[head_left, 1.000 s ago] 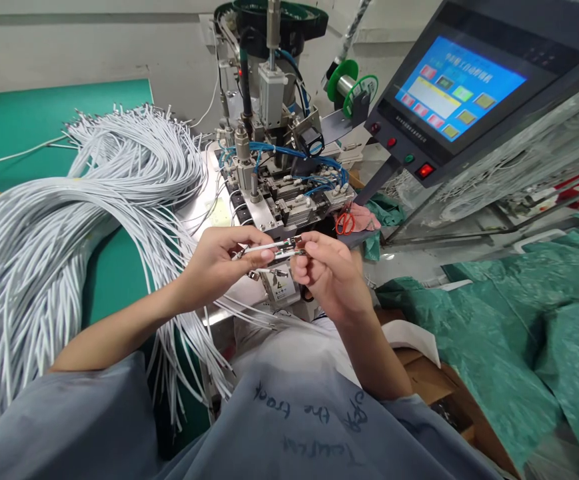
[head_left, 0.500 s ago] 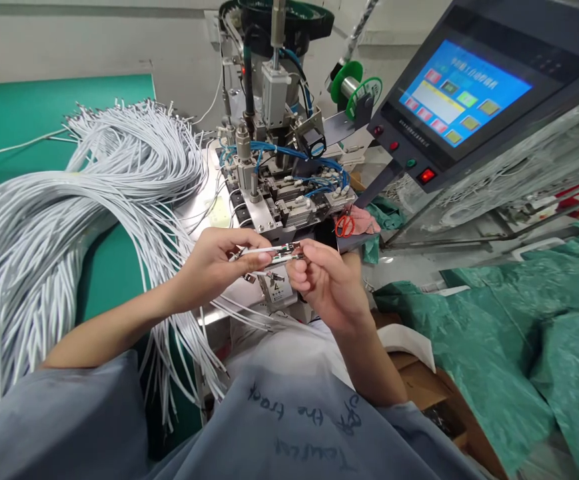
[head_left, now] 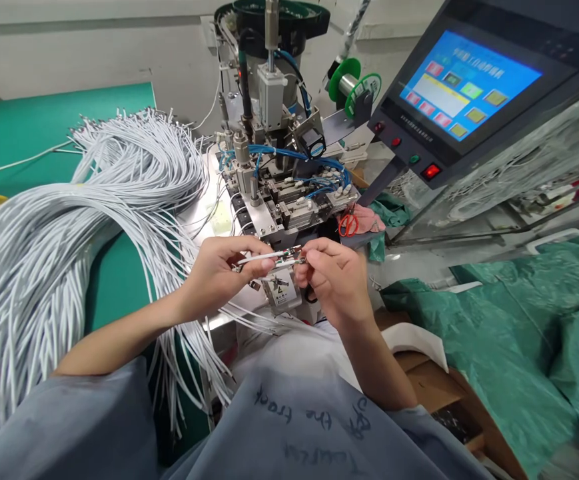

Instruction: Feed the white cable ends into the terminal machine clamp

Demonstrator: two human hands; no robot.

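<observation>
My left hand is closed on a white cable, thumb and fingers pinching it just behind its end. A small metal clamp-like holder lies under the cable between my hands, and the cable's stripped end reaches along it. My right hand pinches the far tip of that cable end, where small coloured wires and a connector show; the exact parts are too small to make out. Both hands are held in front of the bench machine, above a label plate on its front.
A large bundle of white cables spreads over the green mat at left. A control panel with a lit screen stands at right, near a solder wire spool. Red-handled scissors lie by a pink cloth. Green sheeting covers the right.
The view has shifted slightly. My hands stay together on the cable end, and my right fingers have closed further around its tip.
</observation>
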